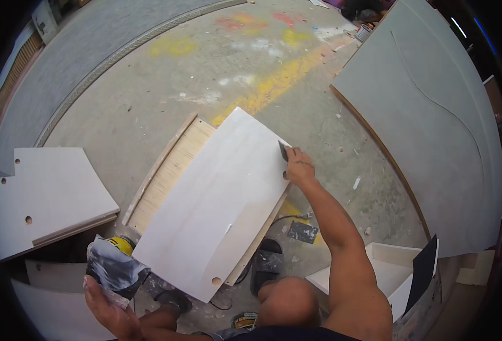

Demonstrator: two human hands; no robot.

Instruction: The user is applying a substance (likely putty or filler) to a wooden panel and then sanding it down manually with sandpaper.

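A white panel (222,182) lies slanted before me on a plywood board (188,150); a round hole shows near its lower corner. At the panel's far right edge, my right hand (300,166) grips a dark, flat scraper (283,151), its blade against or just over the white surface. My left hand (110,311), whitened at the fingers, holds a dark flat plate (114,268) smeared with white paste, left of the panel's near corner. Behind this plate a yellow-and-black container (122,245) is partly hidden.
White panels with holes (57,193) are stacked at left. A large grey panel (427,125) leans at right, above an open white box (387,257). On the floor lie a smeared dark square (303,232) and a plugged cord (306,216). My sandalled feet flank the panel's near end.
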